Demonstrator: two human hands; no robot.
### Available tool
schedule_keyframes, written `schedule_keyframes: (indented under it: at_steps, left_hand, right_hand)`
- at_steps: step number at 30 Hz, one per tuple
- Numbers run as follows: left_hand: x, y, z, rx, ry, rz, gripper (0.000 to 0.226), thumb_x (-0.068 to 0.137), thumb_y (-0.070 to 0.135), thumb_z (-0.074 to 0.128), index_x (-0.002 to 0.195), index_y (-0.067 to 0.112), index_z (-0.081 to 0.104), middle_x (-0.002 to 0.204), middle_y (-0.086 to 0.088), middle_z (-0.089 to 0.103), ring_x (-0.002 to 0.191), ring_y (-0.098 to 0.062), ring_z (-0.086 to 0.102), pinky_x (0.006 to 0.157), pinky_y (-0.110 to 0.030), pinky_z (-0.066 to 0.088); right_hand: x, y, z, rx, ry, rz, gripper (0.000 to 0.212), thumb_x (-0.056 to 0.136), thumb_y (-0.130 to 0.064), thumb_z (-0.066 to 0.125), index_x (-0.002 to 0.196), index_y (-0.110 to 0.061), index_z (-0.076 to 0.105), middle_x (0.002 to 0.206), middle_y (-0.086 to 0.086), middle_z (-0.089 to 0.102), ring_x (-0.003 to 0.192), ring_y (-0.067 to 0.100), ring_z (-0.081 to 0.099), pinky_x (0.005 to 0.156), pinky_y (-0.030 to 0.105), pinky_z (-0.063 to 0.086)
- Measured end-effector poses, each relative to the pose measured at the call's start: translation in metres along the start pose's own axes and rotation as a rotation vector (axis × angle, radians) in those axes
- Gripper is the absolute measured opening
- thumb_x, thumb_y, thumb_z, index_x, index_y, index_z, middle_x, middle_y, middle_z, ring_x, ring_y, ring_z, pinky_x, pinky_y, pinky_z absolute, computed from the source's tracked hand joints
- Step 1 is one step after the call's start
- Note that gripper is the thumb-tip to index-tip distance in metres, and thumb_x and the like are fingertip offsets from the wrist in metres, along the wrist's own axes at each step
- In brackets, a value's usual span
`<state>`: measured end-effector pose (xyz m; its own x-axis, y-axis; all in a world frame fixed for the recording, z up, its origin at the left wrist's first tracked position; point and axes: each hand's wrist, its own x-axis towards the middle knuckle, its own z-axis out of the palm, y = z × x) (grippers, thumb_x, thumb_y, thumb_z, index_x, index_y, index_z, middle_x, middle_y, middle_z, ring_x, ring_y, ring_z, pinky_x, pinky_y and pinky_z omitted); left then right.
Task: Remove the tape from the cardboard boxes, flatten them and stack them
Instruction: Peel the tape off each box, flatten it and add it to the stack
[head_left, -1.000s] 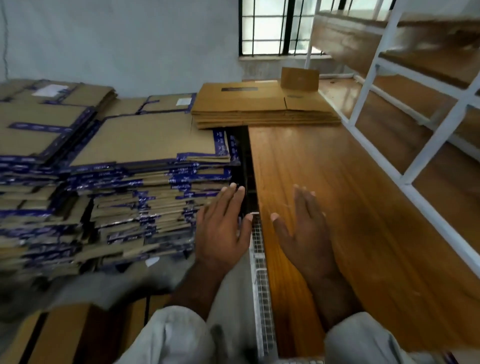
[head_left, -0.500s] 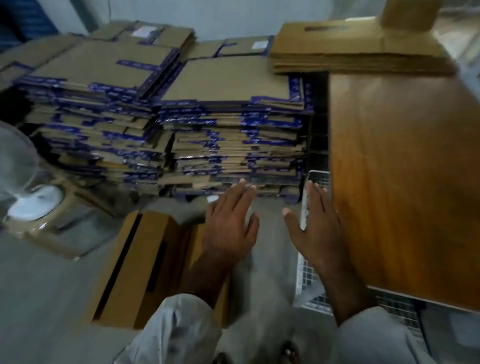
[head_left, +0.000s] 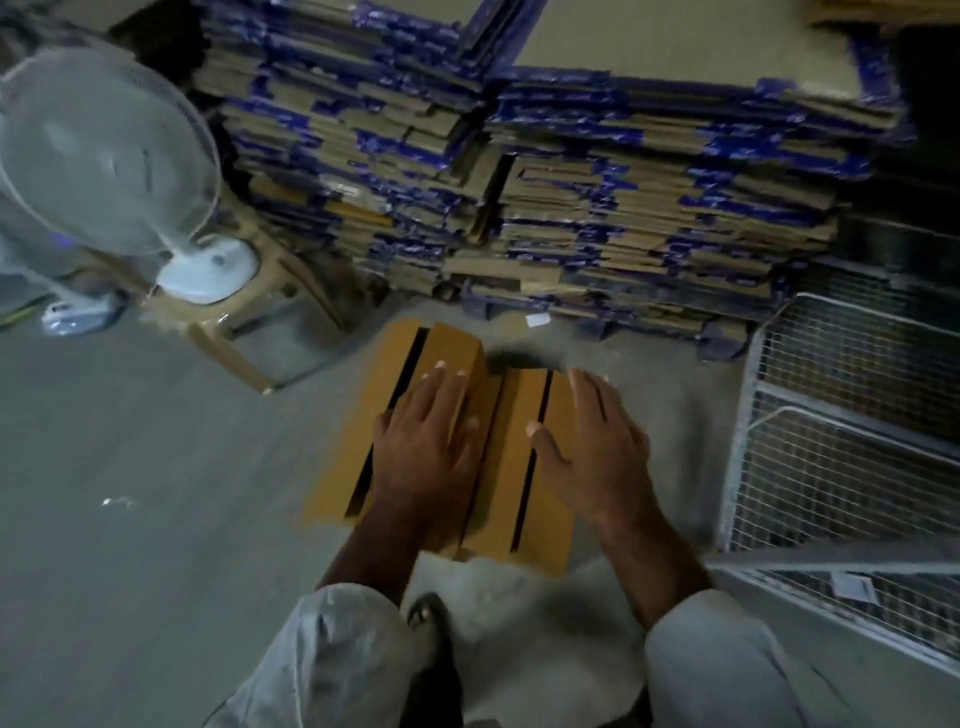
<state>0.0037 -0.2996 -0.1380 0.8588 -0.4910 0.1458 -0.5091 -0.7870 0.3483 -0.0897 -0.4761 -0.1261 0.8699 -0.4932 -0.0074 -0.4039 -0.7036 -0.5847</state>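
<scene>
Two boxes lie side by side on the floor, the left hand over one, the right hand over the other. Behind them stand cardboard stacks; a fan far left, wire racks right.

Dim; motion-blurred; edges bowed

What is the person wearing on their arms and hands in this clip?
Both hands, the left hand and the right hand, are bare, with no gloves, rings or watch visible. Pale grey-white sleeves are pushed up, leaving the forearms uncovered.
</scene>
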Motion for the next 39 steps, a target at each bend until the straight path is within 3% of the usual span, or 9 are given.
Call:
schedule_keyframes:
  at_steps: [9,16,21,25,29,31,33,35,39]
  left_hand:
    - [-0.027,-0.191,0.006,0.032,-0.192,-0.094,0.057,0.098,0.048,0.038,0.144,0.019,0.054,0.152,-0.007,0.051,0.132,-0.029,0.054,0.098,-0.049,0.048]
    - [-0.043,-0.284,0.082,0.003,-0.354,-0.126,0.054,0.098,0.046,0.041,0.144,0.021,0.053,0.152,-0.008,0.051,0.131,-0.030,0.056,0.096,-0.052,0.047]
    - [-0.054,-0.357,0.163,-0.062,-0.586,-0.382,0.060,0.104,0.057,0.035,0.158,0.031,0.030,0.165,-0.003,0.030,0.146,-0.029,0.038,0.109,-0.057,0.039]
    - [-0.060,-0.414,0.219,-0.184,-0.588,-0.599,0.078,0.093,0.040,0.071,0.158,0.026,0.031,0.157,-0.016,0.038,0.135,-0.042,0.046,0.102,-0.061,0.047]
    - [-0.058,-0.444,0.259,-0.285,-0.600,-0.793,0.112,0.073,0.032,0.092,0.159,0.008,0.024,0.152,-0.024,0.041,0.133,-0.047,0.048,0.099,-0.058,0.049]
    - [-0.058,-0.455,0.274,-0.412,-0.635,-0.906,0.122,0.055,0.042,0.101,0.152,0.015,0.032,0.147,-0.017,0.050,0.132,-0.043,0.051,0.099,-0.059,0.051]
    - [-0.064,-0.474,0.294,-0.464,-0.621,-0.940,0.126,0.033,0.064,0.100,0.139,0.026,0.042,0.134,-0.007,0.060,0.125,-0.036,0.059,0.092,-0.059,0.056]
    - [-0.067,-0.481,0.304,-0.477,-0.597,-0.929,0.127,0.026,0.072,0.095,0.134,0.029,0.047,0.127,-0.001,0.061,0.119,-0.030,0.058,0.092,-0.057,0.056]
    - [-0.042,-0.438,0.269,-0.538,-0.462,-0.989,0.110,0.035,0.063,0.100,0.129,0.038,0.048,0.137,-0.001,0.051,0.120,-0.028,0.053,0.095,-0.052,0.055]
  right_hand:
    - [0.006,-0.106,0.183,-0.147,-0.244,0.081,0.083,0.095,-0.050,0.062,0.160,-0.013,0.026,0.161,0.010,0.037,0.148,0.029,0.036,0.111,0.053,0.041]
    - [0.005,-0.078,0.291,-0.302,-0.380,0.147,0.081,0.092,-0.049,0.064,0.157,-0.011,0.033,0.154,0.012,0.046,0.143,0.032,0.043,0.104,0.053,0.047]
    - [-0.011,-0.032,0.384,-0.393,-0.585,0.170,0.088,0.095,-0.053,0.059,0.163,-0.015,0.018,0.165,0.010,0.031,0.149,0.032,0.035,0.113,0.054,0.041]
    - [-0.006,0.000,0.454,-0.158,-0.676,0.520,0.100,0.095,-0.057,0.061,0.162,-0.013,0.001,0.162,0.012,0.032,0.143,0.033,0.043,0.112,0.047,0.043]
    - [0.010,0.019,0.504,0.144,-0.679,0.838,0.101,0.091,-0.054,0.071,0.159,-0.006,0.015,0.154,0.012,0.046,0.138,0.034,0.049,0.103,0.032,0.044]
    - [0.014,0.028,0.522,0.213,-0.696,0.925,0.105,0.088,-0.054,0.075,0.160,-0.008,0.015,0.154,0.011,0.046,0.139,0.033,0.049,0.105,0.035,0.044]
    - [0.015,0.037,0.532,0.303,-0.692,1.030,0.112,0.083,-0.050,0.081,0.162,-0.012,0.011,0.155,0.011,0.044,0.139,0.034,0.048,0.111,0.040,0.044]
    - [0.015,0.040,0.532,0.400,-0.653,1.099,0.115,0.077,-0.045,0.088,0.160,-0.016,0.013,0.154,0.010,0.044,0.137,0.035,0.049,0.112,0.046,0.045]
    - [0.010,0.033,0.506,0.395,-0.502,1.037,0.128,0.059,-0.059,0.092,0.156,-0.021,0.018,0.152,0.009,0.040,0.135,0.036,0.047,0.109,0.051,0.048]
